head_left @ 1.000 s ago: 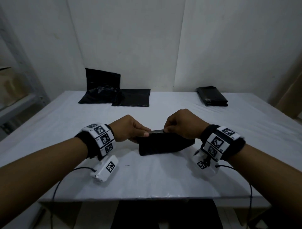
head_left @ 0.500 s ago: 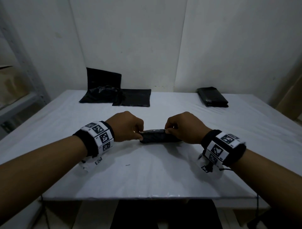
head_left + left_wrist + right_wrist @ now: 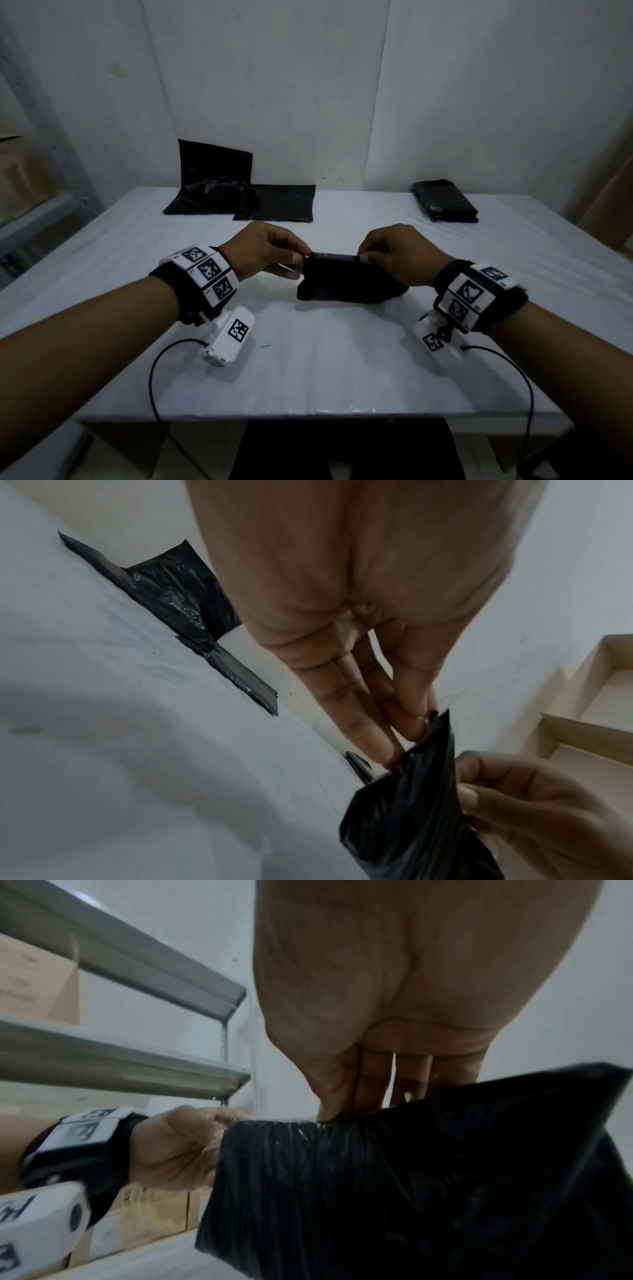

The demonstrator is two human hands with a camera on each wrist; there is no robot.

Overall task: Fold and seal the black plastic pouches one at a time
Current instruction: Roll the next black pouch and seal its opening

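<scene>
I hold the black pouch (image 3: 346,281) by its top edge, lifted a little over the white table (image 3: 342,370). My left hand (image 3: 263,250) pinches the left corner and my right hand (image 3: 397,255) pinches the right corner. The film looks thin, soft and probably slippery (it wrinkles under my fingers), so I judge the corners are the best grip. Beyond the pouch lie flat unfolded pouches (image 3: 239,202) and, to the right, a folded stack (image 3: 443,202). I can read no label or writing on them.
</scene>
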